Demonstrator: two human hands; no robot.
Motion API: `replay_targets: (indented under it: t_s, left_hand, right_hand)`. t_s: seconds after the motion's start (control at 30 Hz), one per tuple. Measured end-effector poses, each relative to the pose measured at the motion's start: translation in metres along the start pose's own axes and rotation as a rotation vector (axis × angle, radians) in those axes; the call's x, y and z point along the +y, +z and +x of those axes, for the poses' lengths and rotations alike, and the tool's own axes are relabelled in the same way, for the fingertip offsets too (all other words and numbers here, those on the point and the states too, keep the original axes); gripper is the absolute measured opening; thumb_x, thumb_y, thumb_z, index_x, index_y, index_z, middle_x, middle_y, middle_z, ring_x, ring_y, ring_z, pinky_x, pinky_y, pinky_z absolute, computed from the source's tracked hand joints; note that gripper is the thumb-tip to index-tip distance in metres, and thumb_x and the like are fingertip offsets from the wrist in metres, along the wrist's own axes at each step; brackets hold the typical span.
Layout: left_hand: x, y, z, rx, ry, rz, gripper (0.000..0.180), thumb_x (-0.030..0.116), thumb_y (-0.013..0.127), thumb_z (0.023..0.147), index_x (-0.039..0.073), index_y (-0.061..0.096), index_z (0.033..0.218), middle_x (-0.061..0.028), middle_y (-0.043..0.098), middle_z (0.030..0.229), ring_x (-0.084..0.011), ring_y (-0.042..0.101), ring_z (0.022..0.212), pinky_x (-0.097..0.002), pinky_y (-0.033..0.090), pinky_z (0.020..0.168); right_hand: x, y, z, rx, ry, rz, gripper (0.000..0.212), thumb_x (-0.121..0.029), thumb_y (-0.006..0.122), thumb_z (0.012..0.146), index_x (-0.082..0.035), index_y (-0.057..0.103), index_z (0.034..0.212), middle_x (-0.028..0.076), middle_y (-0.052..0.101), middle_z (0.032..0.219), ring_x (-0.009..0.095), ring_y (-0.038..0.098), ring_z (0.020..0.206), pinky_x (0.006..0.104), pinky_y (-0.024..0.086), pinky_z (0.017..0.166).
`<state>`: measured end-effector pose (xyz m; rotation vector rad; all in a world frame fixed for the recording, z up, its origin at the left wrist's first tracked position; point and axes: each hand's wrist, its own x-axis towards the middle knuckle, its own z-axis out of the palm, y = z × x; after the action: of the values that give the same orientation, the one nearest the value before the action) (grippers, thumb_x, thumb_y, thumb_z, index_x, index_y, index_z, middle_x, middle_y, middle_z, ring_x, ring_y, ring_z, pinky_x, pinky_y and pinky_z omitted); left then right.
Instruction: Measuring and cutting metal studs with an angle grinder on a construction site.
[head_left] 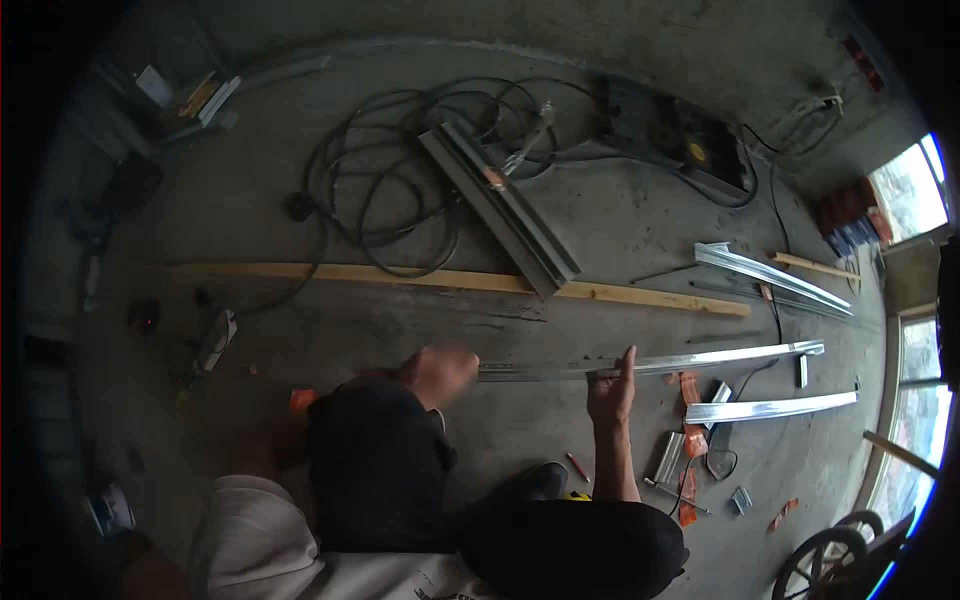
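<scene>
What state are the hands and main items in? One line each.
Metal profile: held, running left to right
Left hand: curled at profile's left end, blurred; grip unclear
Right hand: gripping profile, thumb up
Black cable: loosely coiled
Wooden strip: lying flat
Grey channel: lying slantwise across wooden strip

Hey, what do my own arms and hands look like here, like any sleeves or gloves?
Your left hand, motion-blurred, and right hand look ungloved. A pale sleeve shows on your left side; your right forearm is bare.
</scene>
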<state>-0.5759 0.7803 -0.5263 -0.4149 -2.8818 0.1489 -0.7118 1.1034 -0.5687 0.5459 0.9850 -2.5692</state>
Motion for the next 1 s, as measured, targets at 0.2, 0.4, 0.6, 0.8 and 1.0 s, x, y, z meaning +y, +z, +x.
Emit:
replay_targets:
  t_s: [0.2,0.4,0.6,0.8,1.0]
  left_hand:
    - [0.006,-0.032,-0.005,0.165,-0.084,0.060,0.025,0.016,0.071,0.086,0.012,0.062,0.109,-0.0006,0.062,0.089,-0.0138,0.065,0.081,-0.0275,0.049,0.062]
    - [0.013,-0.039,0.045,0.426,-0.032,-0.560,0.039,0.034,0.079,0.090,0.009,0.064,0.115,-0.0067,0.064,0.097,-0.0242,0.067,0.089,-0.0349,0.057,0.075]
    - [-0.022,-0.064,0.111,-0.126,0.256,-1.015,0.060,0.048,0.080,0.091,0.003,0.060,0.126,-0.0142,0.067,0.111,-0.0318,0.069,0.099,-0.0390,0.059,0.086]
    - [-0.103,-0.157,0.096,0.330,-0.104,-2.061,0.075,0.060,0.068,0.097,0.004,0.052,0.144,-0.0128,0.068,0.131,-0.0248,0.069,0.114,-0.0423,0.057,0.101]
    - [-0.153,-0.175,-0.015,1.040,-0.198,-2.370,0.099,0.082,0.042,0.095,0.002,0.043,0.153,-0.0202,0.058,0.145,-0.0327,0.058,0.134,-0.0492,0.046,0.119]
  right_hand:
    - [-0.041,-0.012,0.007,-0.177,0.051,0.136,0.017,-0.027,0.061,0.107,-0.011,0.065,0.107,0.005,0.070,0.103,0.023,0.066,0.093,0.0400,0.054,0.093]
    - [-0.145,0.132,-0.039,-0.265,-0.478,-0.332,0.020,-0.024,0.060,0.106,-0.006,0.057,0.097,0.005,0.057,0.089,0.020,0.057,0.082,0.0379,0.050,0.090]
    - [-0.250,0.215,-0.091,-0.298,-0.799,-0.952,0.017,-0.023,0.059,0.102,-0.007,0.055,0.099,0.002,0.048,0.076,0.012,0.047,0.069,0.0304,0.041,0.068]
    - [-0.216,0.139,-0.097,-0.183,-1.014,-1.431,0.037,-0.023,0.070,0.083,0.001,0.059,0.108,0.004,0.050,0.076,0.013,0.047,0.064,0.0316,0.041,0.058]
    - [-0.144,0.139,-0.127,-0.288,-0.362,-2.022,0.035,-0.006,0.074,0.063,-0.001,0.053,0.091,0.011,0.049,0.072,0.021,0.052,0.069,0.0395,0.044,0.065]
